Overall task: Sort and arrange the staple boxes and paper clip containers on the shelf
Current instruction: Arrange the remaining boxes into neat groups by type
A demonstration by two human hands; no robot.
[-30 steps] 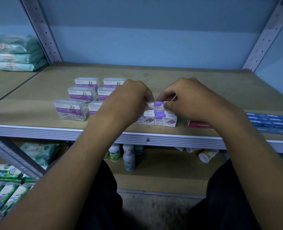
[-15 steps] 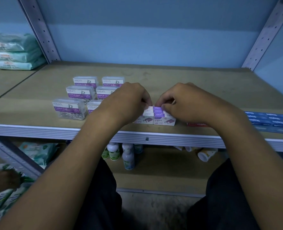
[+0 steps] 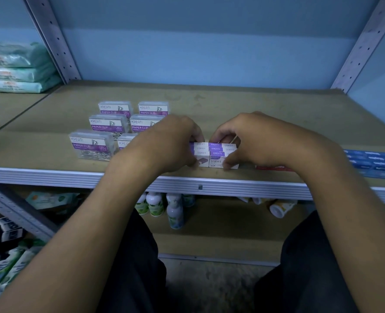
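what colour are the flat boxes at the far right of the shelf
Blue flat boxes with pale lettering, seen in the head view, the only one.

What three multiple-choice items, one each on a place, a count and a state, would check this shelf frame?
1. Where do the clip cases stand relative to the staple boxes?
A. To their left
B. To their right
C. On top of them

2. How many clip cases show at least in part?
A. Three
B. Six
C. Nine

3. What are the hands doing?
A. Both hang idle below the shelf
B. One lifts a bottle
C. Both grip the staple boxes

Answers:
1 A: the clear cases sit on the left of the shelf, the staple boxes at centre front.
2 B: three rows of two, the front right one half hidden by the left hand.
3 C: the left hand and the right hand curl fingers and thumbs round the block of staple boxes.
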